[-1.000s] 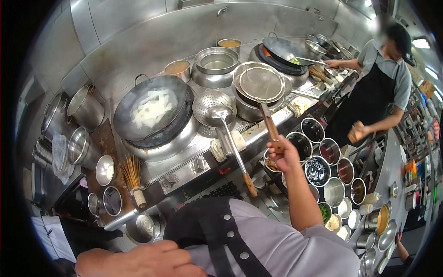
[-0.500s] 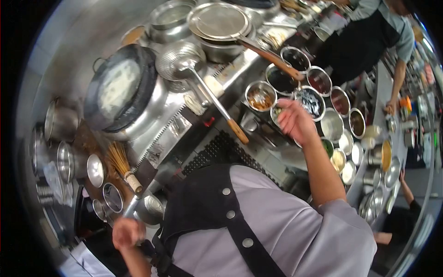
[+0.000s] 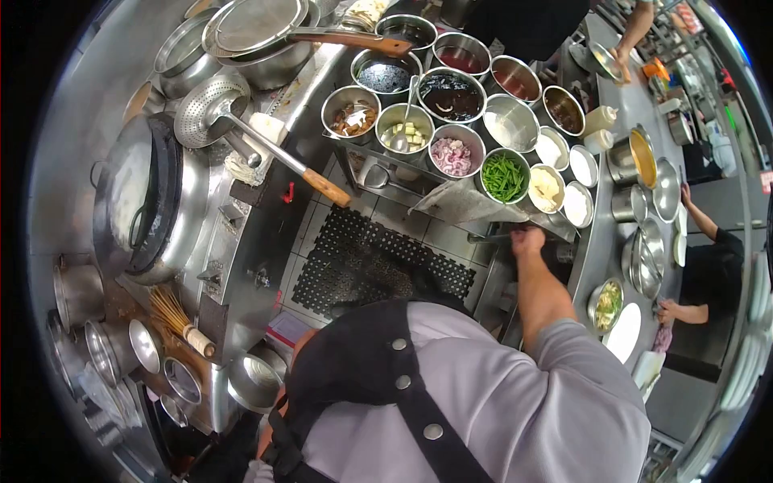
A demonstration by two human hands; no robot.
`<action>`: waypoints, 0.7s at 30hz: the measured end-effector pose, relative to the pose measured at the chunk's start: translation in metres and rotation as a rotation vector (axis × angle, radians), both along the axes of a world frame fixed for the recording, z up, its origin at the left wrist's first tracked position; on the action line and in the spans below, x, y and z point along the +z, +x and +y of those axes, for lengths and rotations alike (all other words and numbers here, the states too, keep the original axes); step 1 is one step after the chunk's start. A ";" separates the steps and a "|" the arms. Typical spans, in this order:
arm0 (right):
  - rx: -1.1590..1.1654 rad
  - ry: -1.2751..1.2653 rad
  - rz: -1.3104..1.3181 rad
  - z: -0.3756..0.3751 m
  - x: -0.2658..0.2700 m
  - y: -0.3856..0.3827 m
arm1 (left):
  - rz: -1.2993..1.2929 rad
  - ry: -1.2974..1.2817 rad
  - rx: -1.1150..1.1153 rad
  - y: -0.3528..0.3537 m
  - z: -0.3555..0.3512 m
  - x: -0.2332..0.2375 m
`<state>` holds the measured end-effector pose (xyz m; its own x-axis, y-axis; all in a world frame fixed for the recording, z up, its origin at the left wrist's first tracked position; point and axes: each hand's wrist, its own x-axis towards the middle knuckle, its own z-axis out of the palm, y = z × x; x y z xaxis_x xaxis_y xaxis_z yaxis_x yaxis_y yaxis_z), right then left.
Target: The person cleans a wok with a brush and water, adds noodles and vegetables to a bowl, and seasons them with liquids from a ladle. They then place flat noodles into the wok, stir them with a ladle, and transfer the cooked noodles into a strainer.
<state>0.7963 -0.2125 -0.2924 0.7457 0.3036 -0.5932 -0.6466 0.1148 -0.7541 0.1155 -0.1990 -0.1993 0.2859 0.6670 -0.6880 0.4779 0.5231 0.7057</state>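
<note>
My right hand [image 3: 527, 240] is low beneath the front row of metal pots, beside a metal edge and a hanging grey cloth [image 3: 463, 201]. Its fingers look curled; what they hold, if anything, is too small to make out. Just above it are pots of chopped green vegetable [image 3: 505, 175], a pale yellow ingredient [image 3: 546, 190] and chopped pinkish onion [image 3: 452, 155]. My left hand does not show; only bits of skin appear at the left edge of my apron.
A large wok [image 3: 133, 193] sits on the stove at left, near a perforated ladle [image 3: 211, 111] and a bamboo brush [image 3: 189, 328]. A black mat [image 3: 370, 270] covers part of the floor. Two co-workers' hands [image 3: 618, 66] [image 3: 672, 312] are at the right counter.
My right hand has moved down from above the pots to below their front edge. My left hand has left view. The camera view has shifted, showing more pots and floor.
</note>
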 end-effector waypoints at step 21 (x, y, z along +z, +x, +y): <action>1.240 0.248 0.326 0.019 0.122 -0.110 | -0.416 0.902 -0.882 0.403 0.077 0.018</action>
